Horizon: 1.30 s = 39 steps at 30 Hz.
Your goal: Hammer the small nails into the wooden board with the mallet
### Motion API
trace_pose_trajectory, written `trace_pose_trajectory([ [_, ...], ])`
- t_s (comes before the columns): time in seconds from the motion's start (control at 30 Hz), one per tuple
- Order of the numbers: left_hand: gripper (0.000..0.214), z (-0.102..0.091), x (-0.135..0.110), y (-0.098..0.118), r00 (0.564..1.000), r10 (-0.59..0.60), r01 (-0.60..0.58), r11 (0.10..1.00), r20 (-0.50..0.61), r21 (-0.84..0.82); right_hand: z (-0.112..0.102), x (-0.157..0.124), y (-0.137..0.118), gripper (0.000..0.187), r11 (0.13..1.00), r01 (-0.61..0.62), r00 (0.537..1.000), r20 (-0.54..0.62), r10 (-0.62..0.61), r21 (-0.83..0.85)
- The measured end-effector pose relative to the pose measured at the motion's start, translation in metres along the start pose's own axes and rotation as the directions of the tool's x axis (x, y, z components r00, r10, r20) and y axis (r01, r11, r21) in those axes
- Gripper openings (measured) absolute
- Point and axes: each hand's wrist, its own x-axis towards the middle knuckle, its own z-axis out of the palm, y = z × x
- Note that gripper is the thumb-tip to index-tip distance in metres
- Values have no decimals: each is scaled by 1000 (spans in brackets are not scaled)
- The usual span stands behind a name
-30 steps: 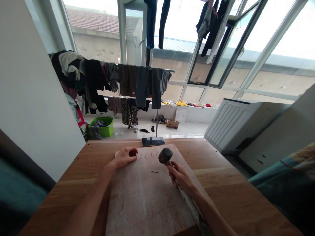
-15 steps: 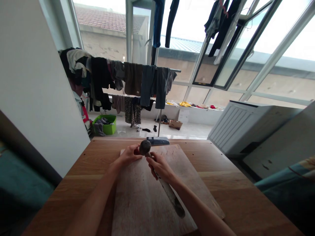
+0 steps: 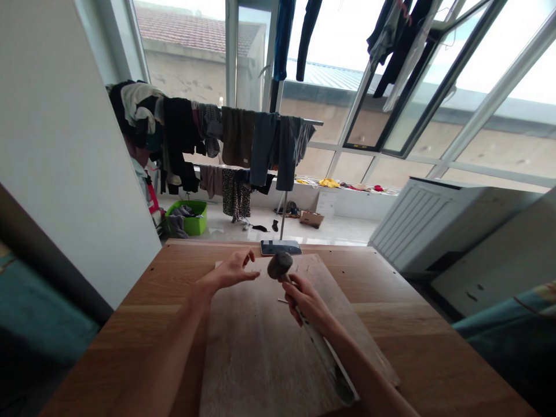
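Observation:
My right hand (image 3: 306,302) grips the handle of a hammer (image 3: 280,264) with a dark round head, raised over the far part of a pale wooden board (image 3: 260,347). My left hand (image 3: 232,270) hovers at the board's far left, fingers pinched forward near a row of small nails (image 3: 304,268) standing in the board; whether a nail is between the fingers I cannot make out. A loose nail (image 3: 282,300) lies on the board just left of my right hand.
The board rests on a brown wooden table (image 3: 412,347). A phone (image 3: 281,247) lies at the table's far edge. Beyond stand a clothes rack (image 3: 243,139) with hanging garments, a green basket (image 3: 191,215), a white slatted panel (image 3: 417,220) and large windows.
The hammer head swung left to my left hand, then lifted back to the right. My left hand rose off the board and its fingers loosened.

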Motion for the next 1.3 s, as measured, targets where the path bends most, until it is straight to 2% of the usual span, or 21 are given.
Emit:
trace_pose_trajectory([
  [0.1,18,1,-2,25,988,91,-96,995,125,36,-24,-16,10,41,998,-57,998,-24,56,-41],
  [0.23,7,23,-6,53,937,164,-215,967,307,138,-43,-29,24,38,983,-93,995,-37,89,-156],
  [0.37,17,54,-8,59,921,184,-282,924,343,260,-47,-30,35,38,989,-70,997,-35,66,-132],
  [0.5,13,64,-8,57,918,198,-311,897,345,314,-46,-28,40,36,990,-51,998,-43,45,-135],
  [0.6,8,58,-8,61,915,155,-306,868,372,390,-46,-29,40,33,987,-38,998,-52,30,-158],
  [0.77,8,31,-9,64,921,0,-178,890,390,420,-46,-30,38,34,988,-39,999,-41,34,-150],
  [0.87,11,10,-10,51,942,-68,-76,910,328,407,-46,-30,38,34,989,-42,998,-47,35,-139],
  [1.0,18,-14,-8,20,957,-176,64,904,230,423,-45,-30,37,31,991,-32,998,-52,26,-131],
  [1.13,18,-22,-6,-4,968,-166,86,925,188,371,-44,-31,35,34,991,-41,998,-48,36,-126],
  [1.3,18,-20,-5,-8,972,-146,83,946,182,312,-44,-31,34,37,992,-46,998,-50,41,-119],
])
